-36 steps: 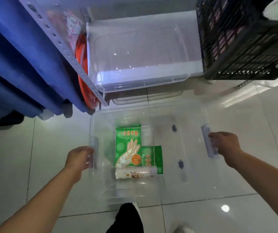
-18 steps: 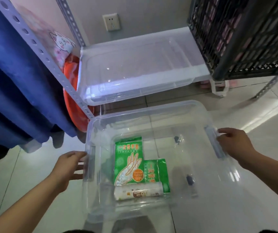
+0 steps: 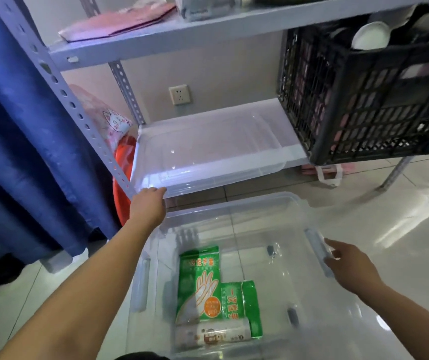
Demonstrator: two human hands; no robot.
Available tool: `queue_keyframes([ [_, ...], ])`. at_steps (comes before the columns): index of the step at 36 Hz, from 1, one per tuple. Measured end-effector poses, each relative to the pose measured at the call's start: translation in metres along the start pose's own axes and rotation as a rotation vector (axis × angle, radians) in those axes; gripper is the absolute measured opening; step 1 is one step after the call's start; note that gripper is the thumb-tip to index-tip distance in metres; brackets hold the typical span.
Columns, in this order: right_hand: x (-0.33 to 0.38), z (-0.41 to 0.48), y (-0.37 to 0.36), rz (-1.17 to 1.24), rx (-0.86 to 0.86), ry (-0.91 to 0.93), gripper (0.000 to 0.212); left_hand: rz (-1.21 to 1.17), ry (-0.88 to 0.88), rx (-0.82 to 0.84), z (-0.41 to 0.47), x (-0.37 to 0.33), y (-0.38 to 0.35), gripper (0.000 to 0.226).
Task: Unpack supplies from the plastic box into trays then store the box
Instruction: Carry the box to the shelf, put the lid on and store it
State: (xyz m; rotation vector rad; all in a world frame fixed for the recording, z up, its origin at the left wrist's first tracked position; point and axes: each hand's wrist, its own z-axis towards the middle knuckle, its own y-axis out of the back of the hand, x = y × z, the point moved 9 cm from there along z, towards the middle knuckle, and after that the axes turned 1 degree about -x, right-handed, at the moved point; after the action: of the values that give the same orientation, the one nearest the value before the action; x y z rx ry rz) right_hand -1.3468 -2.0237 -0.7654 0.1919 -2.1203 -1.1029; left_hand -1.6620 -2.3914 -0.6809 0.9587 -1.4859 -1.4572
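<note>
A clear plastic box (image 3: pixel 234 211) sits on the tiled floor below me. Inside lie two green glove packets (image 3: pixel 200 284) and a white roll (image 3: pixel 212 335). A clear lid or tray (image 3: pixel 208 157) rests on the low shelf behind the box. My left hand (image 3: pixel 148 203) reaches forward, fingers touching the lid's front left corner; a grip on it cannot be made out. My right hand (image 3: pixel 348 263) hovers open by the box's right handle (image 3: pixel 316 245), fingers spread, holding nothing.
A black slatted crate (image 3: pixel 364 100) with white bowls stands on the shelf at right. A grey metal rack upright (image 3: pixel 60 92) runs down the left, with a blue curtain (image 3: pixel 13 152) and a red basin (image 3: pixel 122 178) beside it. Pink fabric lies on the upper shelf.
Both hands have let go of the box's handles. My left hand moved forward to the lid's corner on the shelf. My right hand opened beside the right handle. The view tilted up.
</note>
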Motion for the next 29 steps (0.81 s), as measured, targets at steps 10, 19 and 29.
queue_keyframes([
  [10, -0.011, 0.0, -0.008, 0.013, 0.014, -0.035, 0.053, 0.21, -0.105, -0.213, -0.012, -0.011, 0.025, 0.027],
  [19, 0.023, -0.014, 0.055, 0.182, -0.13, 0.156, 0.09, 0.09, -0.224, -0.589, -0.092, -0.046, 0.175, 0.031],
  [29, 0.114, -0.043, 0.16, 0.674, -0.129, 0.323, 0.094, -0.336, -0.2, -0.824, -0.178, -0.035, 0.349, 0.044],
])
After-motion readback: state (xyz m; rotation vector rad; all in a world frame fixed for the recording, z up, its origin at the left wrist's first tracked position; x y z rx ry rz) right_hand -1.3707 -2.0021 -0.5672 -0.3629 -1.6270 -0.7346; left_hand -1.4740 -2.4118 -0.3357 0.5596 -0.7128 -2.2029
